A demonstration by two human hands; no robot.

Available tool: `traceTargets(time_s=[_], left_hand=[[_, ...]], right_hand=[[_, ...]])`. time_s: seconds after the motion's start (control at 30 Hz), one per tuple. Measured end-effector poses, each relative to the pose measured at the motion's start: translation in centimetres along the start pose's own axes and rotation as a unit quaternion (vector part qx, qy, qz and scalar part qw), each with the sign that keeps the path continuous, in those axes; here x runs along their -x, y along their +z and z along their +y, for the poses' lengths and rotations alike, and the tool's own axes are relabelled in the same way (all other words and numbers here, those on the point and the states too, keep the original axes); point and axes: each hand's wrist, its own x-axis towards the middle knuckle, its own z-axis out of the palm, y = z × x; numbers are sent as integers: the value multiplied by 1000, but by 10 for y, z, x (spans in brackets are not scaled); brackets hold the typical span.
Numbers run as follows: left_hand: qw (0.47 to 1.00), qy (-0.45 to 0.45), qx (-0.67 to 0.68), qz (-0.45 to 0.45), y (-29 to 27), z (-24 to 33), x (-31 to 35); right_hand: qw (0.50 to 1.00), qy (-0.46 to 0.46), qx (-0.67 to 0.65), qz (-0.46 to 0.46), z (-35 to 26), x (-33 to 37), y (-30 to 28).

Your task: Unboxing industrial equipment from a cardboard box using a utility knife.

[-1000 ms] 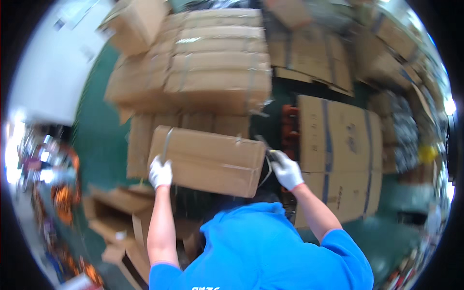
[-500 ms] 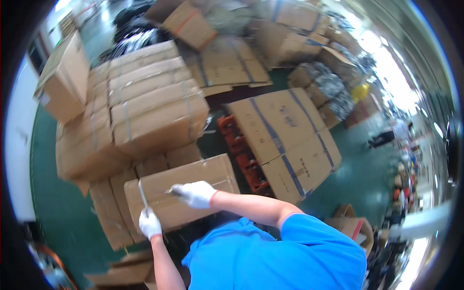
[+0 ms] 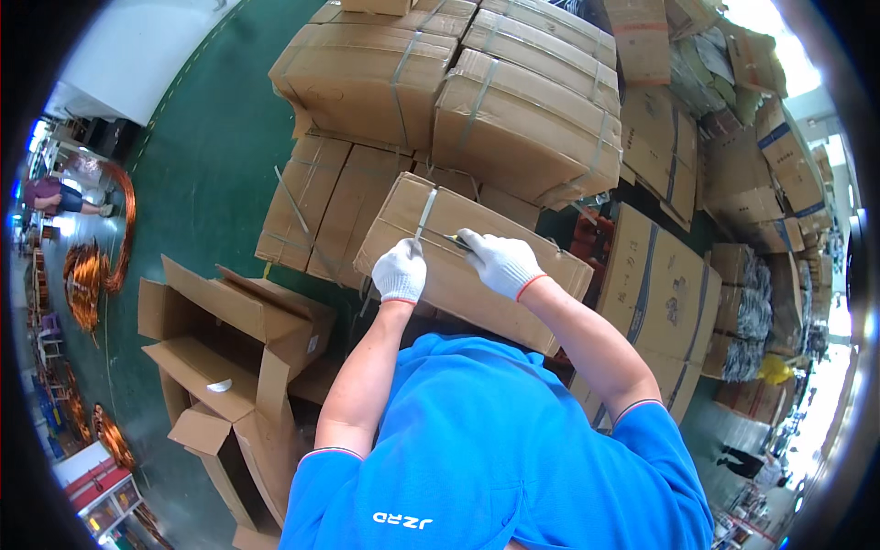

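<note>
A long brown cardboard carton point(image 3: 500, 293) lies in front of me, with a pale packing strap point(image 3: 426, 213) running across its left end. The white-gloved fingers of my left hand point(image 3: 400, 273) are closed on the near part of this strap. My right hand point(image 3: 503, 263), also in a white glove, grips a utility knife point(image 3: 457, 240). The knife's tip points left toward the strap, a short way off it and above the carton top. Much of the knife's handle is hidden by the glove.
Strapped cartons point(image 3: 532, 124) are stacked beyond the carton. Opened empty boxes point(image 3: 229, 321) stand at my left on the green floor point(image 3: 197, 165). Flattened cardboard point(image 3: 660, 293) rests on a red pallet point(image 3: 588, 240) at right. Copper-coloured coils point(image 3: 84, 284) lie far left. People stand at both far sides.
My view has swung left, so the stacks sit further right. Both hands remain at the carton, my left still on the strap, while the knife is now closer to the strap.
</note>
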Motion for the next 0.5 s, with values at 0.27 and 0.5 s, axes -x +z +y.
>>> traceTargets(time_s=[0.27,0.5], left_hand=[[996,49,-78,19,4,-3,-3],[994,57,-96,19,3,0,8]], right_hand=[[998,-41,45,0,-9,-33,28],[996,-48,75,30,4,-7,40]])
